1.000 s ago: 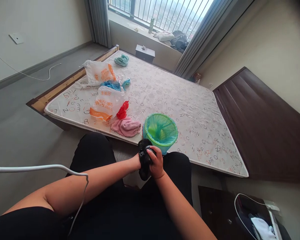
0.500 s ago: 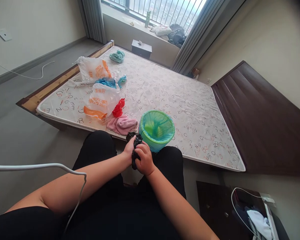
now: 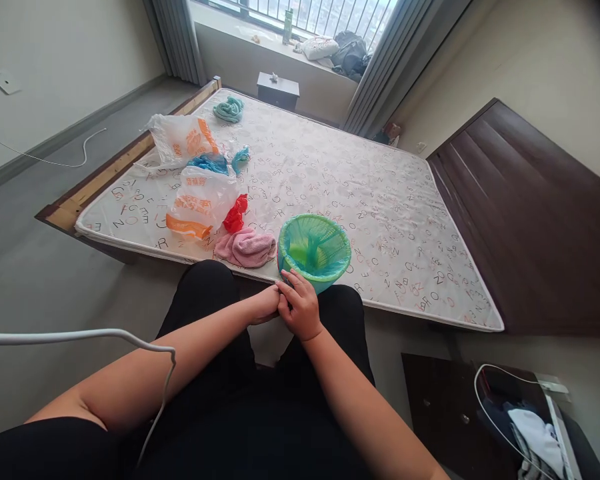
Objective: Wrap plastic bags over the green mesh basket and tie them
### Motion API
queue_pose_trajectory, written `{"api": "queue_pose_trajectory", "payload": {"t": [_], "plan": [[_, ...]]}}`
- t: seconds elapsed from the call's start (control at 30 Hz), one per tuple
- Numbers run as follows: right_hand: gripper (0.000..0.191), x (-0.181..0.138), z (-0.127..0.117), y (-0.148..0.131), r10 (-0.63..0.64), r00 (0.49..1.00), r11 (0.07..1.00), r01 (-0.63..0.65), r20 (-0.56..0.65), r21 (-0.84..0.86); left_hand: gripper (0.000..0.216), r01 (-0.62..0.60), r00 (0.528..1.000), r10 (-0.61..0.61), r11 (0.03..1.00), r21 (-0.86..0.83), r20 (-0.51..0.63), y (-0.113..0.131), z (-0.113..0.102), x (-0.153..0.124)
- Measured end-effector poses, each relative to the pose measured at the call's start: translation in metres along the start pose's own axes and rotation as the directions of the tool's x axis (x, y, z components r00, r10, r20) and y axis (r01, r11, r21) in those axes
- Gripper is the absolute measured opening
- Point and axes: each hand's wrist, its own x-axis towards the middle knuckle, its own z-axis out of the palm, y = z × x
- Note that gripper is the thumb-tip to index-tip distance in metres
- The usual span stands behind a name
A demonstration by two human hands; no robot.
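In front of my knees my two hands meet, beside the green waste basket [image 3: 325,275]. My left hand [image 3: 265,305] is closed, its fingertips mostly covered, so what it holds is hidden. Across its fingers lies my right hand [image 3: 301,308], with fingers stretched out toward the basket's near rim and nothing visible in them. No black plastic shows now. The basket has a bluish-green plastic liner and stands at the mattress edge. Left of it is a crumpled pink towel [image 3: 250,248], with a red plastic bag [image 3: 236,215] just behind.
On the letter-print mattress [image 3: 325,170] lie white-and-orange plastic bags [image 3: 200,200], a blue plastic bag [image 3: 210,163] and a teal cloth [image 3: 229,110]. A dark headboard [image 3: 525,220] rises at right. A white cable [image 3: 80,337] hangs across the left foreground. A dark nightstand [image 3: 440,400] stands lower right.
The crumpled black plastic bag that was between my hands is out of sight. My right hand's fingers have straightened from a grip, and my left hand has closed. The view has shifted slightly.
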Motion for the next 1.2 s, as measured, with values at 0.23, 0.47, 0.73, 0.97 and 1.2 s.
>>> {"api": "queue_pose_trajectory", "payload": {"t": [0.23, 0.47, 0.73, 0.97, 1.2], "plan": [[0.047, -0.001, 0.031, -0.017, 0.149, 0.989, 0.988, -0.148, -0.009, 0.048, 0.051, -0.017, 1.000, 0.016, 0.971, -0.239, -0.005, 0.010, 0.000, 0.003], [0.042, -0.007, 0.052, -0.013, 0.248, 0.968, 0.963, -0.244, -0.026, 0.110, 0.063, -0.111, 0.993, 0.099, 0.962, -0.251, -0.058, 0.011, -0.009, 0.002], [0.035, 0.019, 0.003, -0.011, 0.486, 0.874, 0.832, -0.464, 0.001, 0.305, 0.026, -0.428, 0.856, 0.515, 0.763, 0.485, -0.055, 0.030, -0.009, 0.035], [0.040, 0.082, -0.025, 0.094, 0.221, 0.974, 0.969, -0.225, 0.050, 0.101, 0.033, -0.211, 0.871, 0.491, 0.353, 0.911, 0.012, 0.049, -0.021, 0.038], [0.024, 0.092, 0.027, 0.189, -0.141, 0.627, 0.927, 0.356, 0.766, -0.120, 0.041, -0.209, 0.937, 0.319, 0.174, 0.962, 0.145, 0.042, -0.024, 0.040]]}}
